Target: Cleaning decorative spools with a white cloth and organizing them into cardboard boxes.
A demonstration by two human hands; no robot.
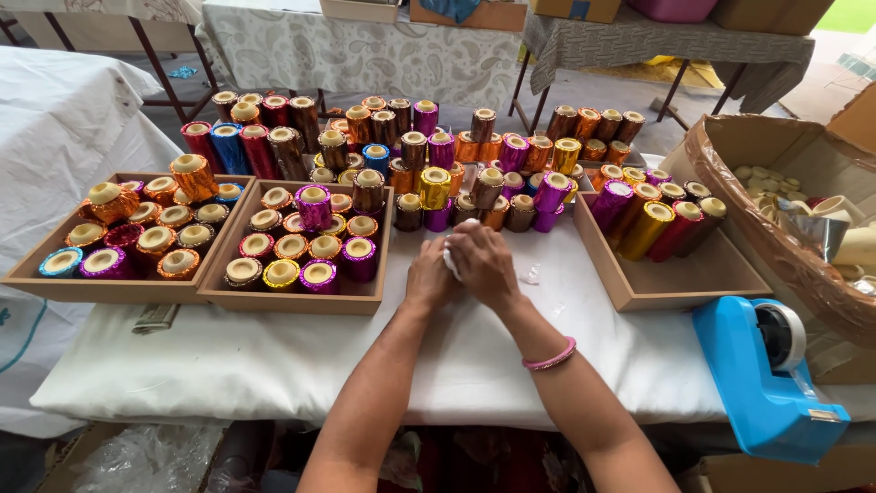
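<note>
Here the left hand (429, 274) and right hand (484, 263) clasp a white wad (451, 259) (mostly hidden), fingers curled shut.

glossy foil cylinders (313, 206), matt tablecloth (274, 351)

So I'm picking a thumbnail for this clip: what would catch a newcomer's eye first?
First the crowd of shiny foil-wrapped rolls in red, purple, gold and blue, standing across the back of the white table and packed into the wooden trays at left. Then the two hands, left hand and right hand, pressed together at the centre over something small and white. The bright blue tape dispenser at lower right stands out too.
</note>
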